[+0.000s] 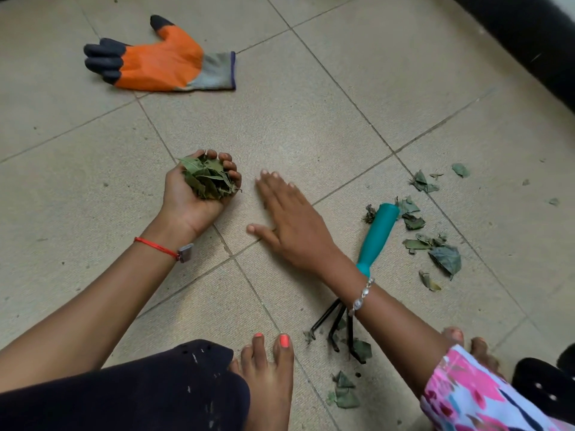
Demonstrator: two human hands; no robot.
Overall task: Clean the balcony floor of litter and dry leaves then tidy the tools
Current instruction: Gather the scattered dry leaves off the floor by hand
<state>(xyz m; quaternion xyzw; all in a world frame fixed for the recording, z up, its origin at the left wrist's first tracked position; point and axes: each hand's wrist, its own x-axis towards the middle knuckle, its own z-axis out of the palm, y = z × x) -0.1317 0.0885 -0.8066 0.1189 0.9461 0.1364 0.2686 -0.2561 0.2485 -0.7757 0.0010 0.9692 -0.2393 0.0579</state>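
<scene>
— What do we hold?
— Our left hand curls round 1 clump of dry leaves; our right hand lies flat, fingers straight. Loose leaves lie right, beside the rake.

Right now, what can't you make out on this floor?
Head view only.
1. Rake neck: hidden under the right forearm.
2. Black object, bottom right: cut off by the edge, unidentifiable.
3. Dark band, top right: blurred, cut by the edge.
</scene>
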